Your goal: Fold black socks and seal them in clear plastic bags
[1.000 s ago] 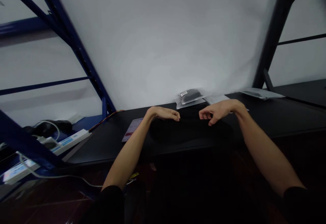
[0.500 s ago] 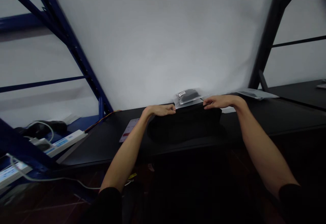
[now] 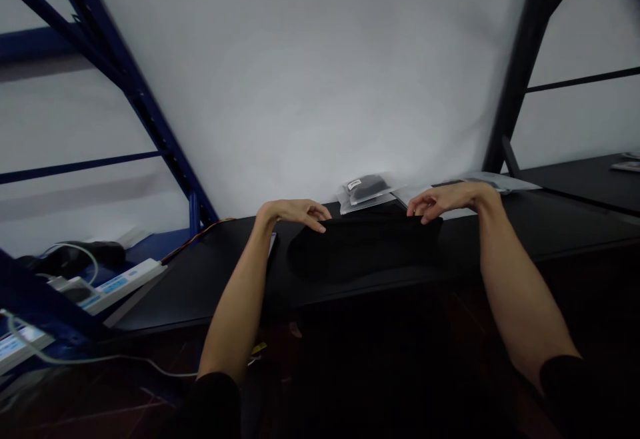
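Observation:
A piece of black cloth (image 3: 365,246) lies at the front of the black tabletop, hard to tell apart from the dark surface. My left hand (image 3: 303,212) is at its upper left edge, thumb in front and fingers bent behind, taking hold of the edge loosely. At the upper right edge, my right hand (image 3: 437,201) grips the fabric between thumb and curled fingers. The cloth's top edge runs nearly straight between both hands. Just beyond it rests a clear plastic bag (image 3: 367,191) with a dark folded item and a white label inside.
More clear plastic packaging (image 3: 505,182) lies at the back right. A phone (image 3: 271,244) is mostly hidden behind my left forearm. White power strips (image 3: 127,280) and cables sit at left beside the blue rack frame (image 3: 150,116). A white wall backs the table (image 3: 200,279).
My hands have moved farther apart along the cloth's top edge, and their fingers have loosened from tight pinches. The phone is now more covered by my left arm.

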Demonstrator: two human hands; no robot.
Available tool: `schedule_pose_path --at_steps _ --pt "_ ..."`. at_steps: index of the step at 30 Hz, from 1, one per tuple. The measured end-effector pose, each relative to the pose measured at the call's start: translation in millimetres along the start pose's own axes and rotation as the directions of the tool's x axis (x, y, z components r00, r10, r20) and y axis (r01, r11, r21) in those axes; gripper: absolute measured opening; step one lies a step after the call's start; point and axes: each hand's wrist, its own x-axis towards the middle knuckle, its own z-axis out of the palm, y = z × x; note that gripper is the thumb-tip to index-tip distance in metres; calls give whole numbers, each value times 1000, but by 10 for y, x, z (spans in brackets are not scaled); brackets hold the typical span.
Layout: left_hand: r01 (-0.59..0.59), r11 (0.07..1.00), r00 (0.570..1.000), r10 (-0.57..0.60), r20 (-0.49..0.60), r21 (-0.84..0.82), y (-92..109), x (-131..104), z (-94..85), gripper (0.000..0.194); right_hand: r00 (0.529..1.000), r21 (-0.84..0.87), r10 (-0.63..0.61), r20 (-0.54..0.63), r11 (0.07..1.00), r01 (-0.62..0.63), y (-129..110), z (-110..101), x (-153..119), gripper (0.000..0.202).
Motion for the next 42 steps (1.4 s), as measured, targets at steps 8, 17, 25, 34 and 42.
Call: schedule_pose_path --at_steps 8,17,25,34,42 --pt "93 993 979 -79 -189 71 -23 -89 -85 23 922 -68 -110 -371 994 91 81 -77 192 45" --pt "416 909 892 -415 -180 -35 -473 147 -90 25 943 -235 65 -326 961 -147 309 62 588 29" --pt "501 831 861 -450 -238 241 -553 282 -100 42 837 -422 -158 -524 902 -94 21 214 613 21" --pt "402 860 888 -283 -362 315 -599 263 -98 27 702 -446 -669 -242 720 532 -804 1043 838 50" --pt "276 888 869 -67 -491 368 -291 236 -53 29 800 -322 -588 -119 785 530 -603 1120 957 57"
